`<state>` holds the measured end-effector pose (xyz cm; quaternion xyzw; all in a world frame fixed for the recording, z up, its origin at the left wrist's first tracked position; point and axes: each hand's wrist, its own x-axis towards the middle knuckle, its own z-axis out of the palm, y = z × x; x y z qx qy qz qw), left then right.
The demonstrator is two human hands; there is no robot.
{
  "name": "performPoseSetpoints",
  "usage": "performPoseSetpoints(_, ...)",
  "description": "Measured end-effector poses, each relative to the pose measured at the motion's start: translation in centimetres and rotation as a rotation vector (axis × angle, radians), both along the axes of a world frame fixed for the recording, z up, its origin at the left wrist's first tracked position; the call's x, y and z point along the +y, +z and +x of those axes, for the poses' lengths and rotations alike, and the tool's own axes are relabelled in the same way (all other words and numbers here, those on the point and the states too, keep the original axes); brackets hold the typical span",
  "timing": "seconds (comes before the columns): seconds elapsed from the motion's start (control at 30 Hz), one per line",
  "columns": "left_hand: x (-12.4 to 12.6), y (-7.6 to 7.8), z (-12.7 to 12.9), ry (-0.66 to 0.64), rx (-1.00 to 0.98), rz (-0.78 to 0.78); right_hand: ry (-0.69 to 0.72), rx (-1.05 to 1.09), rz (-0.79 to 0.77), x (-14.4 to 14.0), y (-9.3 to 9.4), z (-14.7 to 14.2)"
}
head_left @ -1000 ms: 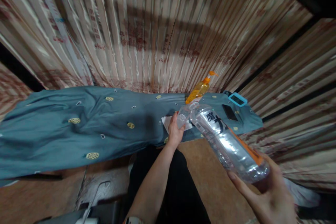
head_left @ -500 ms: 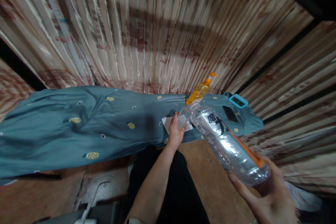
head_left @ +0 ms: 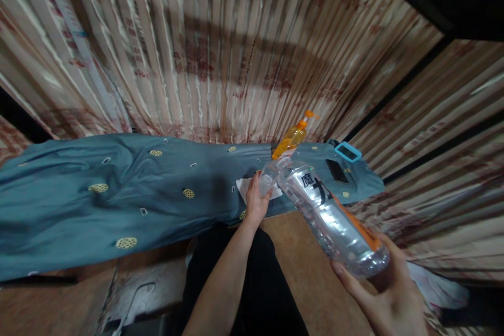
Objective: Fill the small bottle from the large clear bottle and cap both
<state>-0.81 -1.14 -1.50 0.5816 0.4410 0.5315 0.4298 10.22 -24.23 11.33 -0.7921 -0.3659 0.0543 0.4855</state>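
Observation:
My right hand [head_left: 388, 278] is wrapped round the base of a large clear plastic bottle [head_left: 328, 215] with a silver and orange label. The bottle is tilted, its neck pointing up and left to the rim of a small clear cup [head_left: 268, 176]. Around that cup the fingers of my left hand [head_left: 256, 200] are closed. Whether liquid runs between bottle and cup I cannot tell. Beneath the cup, a white paper or tissue [head_left: 241, 187] lies partly hidden. Just behind the bottle's mouth stands a pump bottle [head_left: 290, 139] of yellow liquid with an orange pump.
A blue-green cloth with pineapple prints [head_left: 165, 168] covers the long table. Toward its right end lie a dark phone [head_left: 336, 170] and a blue-framed device [head_left: 348, 151]. Pleated curtains [head_left: 220, 52] hang behind and at the right. Below is a brown floor [head_left: 299, 241].
The whole view has shifted, so everything appears a little farther left. Both hands keep their hold, and the bottle's neck stays at the cup.

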Motion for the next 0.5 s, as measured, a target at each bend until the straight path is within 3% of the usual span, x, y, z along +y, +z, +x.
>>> performPoseSetpoints(0.17, -0.1, 0.3, -0.1, 0.002, 0.007, -0.009, 0.040, -0.092, 0.006, -0.3, -0.5, 0.7)
performPoseSetpoints(0.5, -0.4, 0.7, -0.5, -0.004, 0.014, 0.002, 0.075, -0.061, 0.025, -0.8, -2.0, 1.8)
